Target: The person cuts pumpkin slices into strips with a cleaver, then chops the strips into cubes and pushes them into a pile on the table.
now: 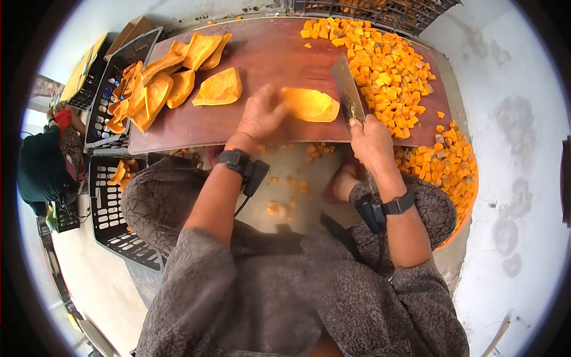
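Status: dicing is well underway, roughly half done by the look of the piles.

Right hand [372, 140] is closed round the handle of the cleaver [348, 95], blade upright and set at the right edge of the pumpkin slab [310, 104]. Left hand [262, 116] lies flat on the slab's left end with fingers curled over it, pinning it to the cutting board [267, 56] — not a full grip, more a hold-down. The slab sits mid-board, near the front edge.

Done: a big heap of diced cubes [380, 65] covers the board's right side, touching the blade's far side, and more cubes fill the orange basin [446, 166] below the board's right corner. Some bits have dropped to the floor between the knees.

Left: a stack of uncut slices [172, 80] on the board's left end, one lying apart from the rest, plus a few pieces in the black crate [110, 202] beside the left knee. A further crate at the top edge seems to hold more pumpkin — too cropped to be sure.
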`<state>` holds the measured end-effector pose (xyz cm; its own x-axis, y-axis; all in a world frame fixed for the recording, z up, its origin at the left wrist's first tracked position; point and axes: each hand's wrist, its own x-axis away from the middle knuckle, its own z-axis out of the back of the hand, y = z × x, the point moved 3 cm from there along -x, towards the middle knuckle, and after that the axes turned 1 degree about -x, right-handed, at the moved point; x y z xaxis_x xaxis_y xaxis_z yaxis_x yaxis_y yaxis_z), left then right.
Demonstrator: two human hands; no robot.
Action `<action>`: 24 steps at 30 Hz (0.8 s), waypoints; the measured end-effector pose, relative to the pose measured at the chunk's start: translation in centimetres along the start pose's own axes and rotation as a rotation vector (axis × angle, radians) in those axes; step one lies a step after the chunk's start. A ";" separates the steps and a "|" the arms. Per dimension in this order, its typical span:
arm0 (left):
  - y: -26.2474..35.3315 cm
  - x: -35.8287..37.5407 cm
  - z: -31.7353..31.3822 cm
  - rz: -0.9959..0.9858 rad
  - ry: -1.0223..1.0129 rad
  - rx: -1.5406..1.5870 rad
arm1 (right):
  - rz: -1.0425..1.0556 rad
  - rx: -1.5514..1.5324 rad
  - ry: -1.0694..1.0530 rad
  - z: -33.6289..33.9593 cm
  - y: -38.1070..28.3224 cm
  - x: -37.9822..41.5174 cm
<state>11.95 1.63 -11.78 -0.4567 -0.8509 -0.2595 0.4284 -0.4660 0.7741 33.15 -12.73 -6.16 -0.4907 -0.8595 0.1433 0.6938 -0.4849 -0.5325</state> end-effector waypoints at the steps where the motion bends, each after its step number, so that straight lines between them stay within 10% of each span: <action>1: -0.5 -0.1 0.4 -0.048 0.013 0.011 | 0.003 -0.006 -0.006 0.0 -0.1 0.0; 5: -1.6 0.1 1.5 0.217 -0.335 -0.148 | 0.026 -0.011 0.005 -0.1 -0.5 0.2; 12: 0.6 -0.1 1.3 -0.064 0.113 -0.101 | 0.047 -0.049 0.026 -0.2 0.0 0.0; 24: 3.7 0.8 -1.2 0.293 -0.262 0.010 | 0.047 -0.080 0.024 -0.2 -0.4 -1.0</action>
<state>14.16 -1.04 -9.84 -0.5002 -0.8563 0.1285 0.5630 -0.2089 0.7996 33.23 -11.62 -6.23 -0.4721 -0.8762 0.0967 0.6724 -0.4288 -0.6034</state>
